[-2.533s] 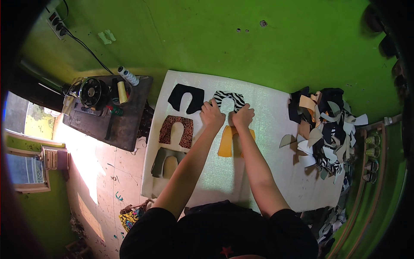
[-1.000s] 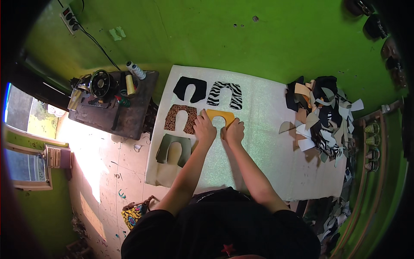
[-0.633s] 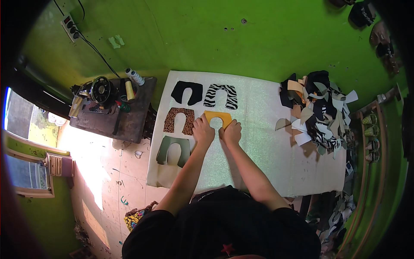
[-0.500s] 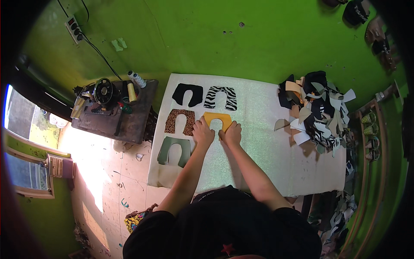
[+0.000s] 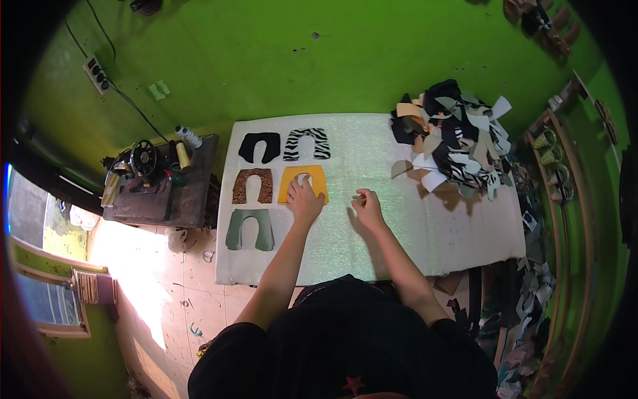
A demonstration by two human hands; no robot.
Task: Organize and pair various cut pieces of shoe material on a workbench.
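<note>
A yellow U-shaped piece (image 5: pixel 287 178) lies flat on the white-covered table, and my left hand (image 5: pixel 306 201) rests on it with fingers spread, hiding part of its cut-out. To the right, apart from the piece, my right hand (image 5: pixel 369 211) hovers over the cover with fingers loosely curled and apart, seemingly holding nothing. Around the yellow piece lie similar U-shaped pieces: black (image 5: pixel 250 145) at the far left, zebra-striped (image 5: pixel 292 144) behind it, leopard-print (image 5: pixel 240 187) to its left, and a green stack (image 5: pixel 237 229) nearer me.
A heap of mixed cut scraps (image 5: pixel 458 143) covers the table's far right. Left of the table stands a sewing machine (image 5: pixel 143 159) on a dark stand with thread cones (image 5: pixel 190 137). A wooden rack (image 5: pixel 561 219) with sandals lines the right wall; a green wall rises behind.
My right hand has let go of the yellow piece and moved off to the right. The left hand has shifted from its left edge onto its middle. The whole view has shifted too.
</note>
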